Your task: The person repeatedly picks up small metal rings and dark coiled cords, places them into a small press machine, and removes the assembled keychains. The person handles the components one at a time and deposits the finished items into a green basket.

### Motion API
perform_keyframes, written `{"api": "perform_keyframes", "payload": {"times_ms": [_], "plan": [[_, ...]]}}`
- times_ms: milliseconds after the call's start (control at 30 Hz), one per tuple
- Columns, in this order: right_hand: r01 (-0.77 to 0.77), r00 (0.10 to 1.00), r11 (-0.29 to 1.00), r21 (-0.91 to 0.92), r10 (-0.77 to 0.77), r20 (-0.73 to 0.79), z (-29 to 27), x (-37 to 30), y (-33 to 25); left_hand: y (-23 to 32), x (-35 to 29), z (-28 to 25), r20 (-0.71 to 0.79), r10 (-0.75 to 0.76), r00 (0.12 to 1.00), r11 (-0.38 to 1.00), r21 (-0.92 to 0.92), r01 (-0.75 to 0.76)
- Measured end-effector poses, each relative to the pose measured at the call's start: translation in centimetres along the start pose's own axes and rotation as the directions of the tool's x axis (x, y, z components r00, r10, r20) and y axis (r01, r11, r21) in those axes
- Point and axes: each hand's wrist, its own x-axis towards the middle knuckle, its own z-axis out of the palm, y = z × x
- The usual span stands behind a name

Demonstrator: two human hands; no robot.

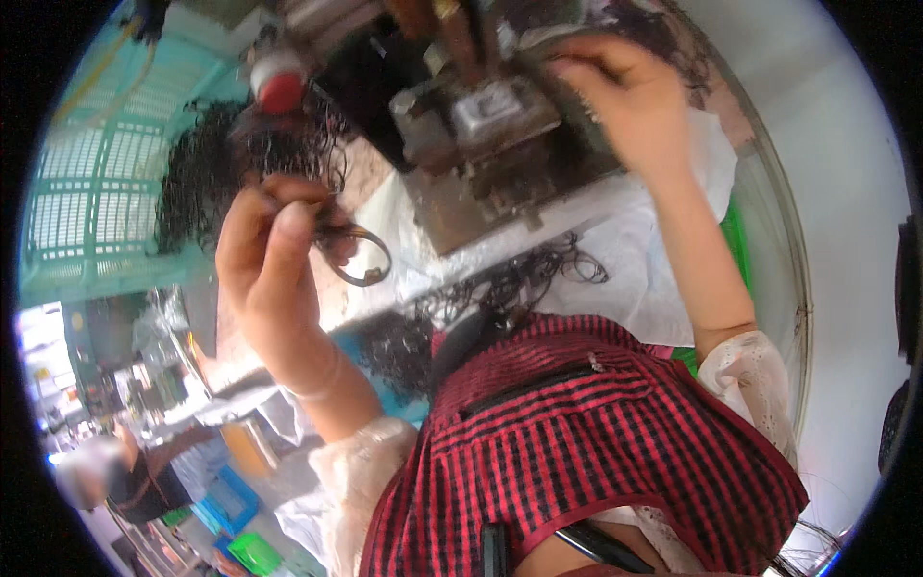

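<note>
My left hand (274, 255) is closed, its thumb pressed against the bent fingers. From its grip hangs a thin black looped cable (383, 260), the loop pointing toward the machine. Right of it stands a dark metal press (529, 192) with a small pale metal block (490, 111) on its bed, under the upright ram. My right hand (630, 101) is at the far right side of the press, thumb and fingers bent toward each other. Blur and dark clutter behind hide what those fingers pinch.
Tangled black cables (524, 279) lie on white cloth at the table's near edge, with another heap (221, 154) by a teal plastic basket (96, 192). A red-capped white bottle (279, 85) stands behind my left hand. Another person (144, 471) is at the lower left.
</note>
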Motion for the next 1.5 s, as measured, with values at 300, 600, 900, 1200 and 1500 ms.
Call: {"api": "perform_keyframes", "payload": {"times_ms": [300,600,900,1200,1500], "plan": [[-0.064,0.997,0.824,0.562,0.073,0.006,4.7,-1.4,-3.4,3.1,2.7,4.5,-0.111,0.613,0.783,0.787,0.173,-0.592],[-0.097,0.994,0.915,0.391,0.069,0.083,2.7,-1.9,-6.6,2.1,4.0,5.1,-0.195,0.555,0.809,0.830,0.186,-0.525],[-0.011,0.998,0.736,-0.677,-0.031,-0.051,-1.3,-1.1,8.6,0.1,3.2,9.0,0.015,0.317,0.948,0.913,0.266,-0.310],[-0.025,0.988,0.824,-0.566,-0.065,-0.139,-0.8,0.7,9.6,0.6,4.0,10.9,0.040,0.369,0.929,0.831,0.434,-0.349],[0.154,0.988,0.602,-0.783,-0.087,0.128,3.3,2.9,10.5,-0.1,1.1,7.7,0.048,0.490,0.870,0.732,0.519,-0.441]]}}
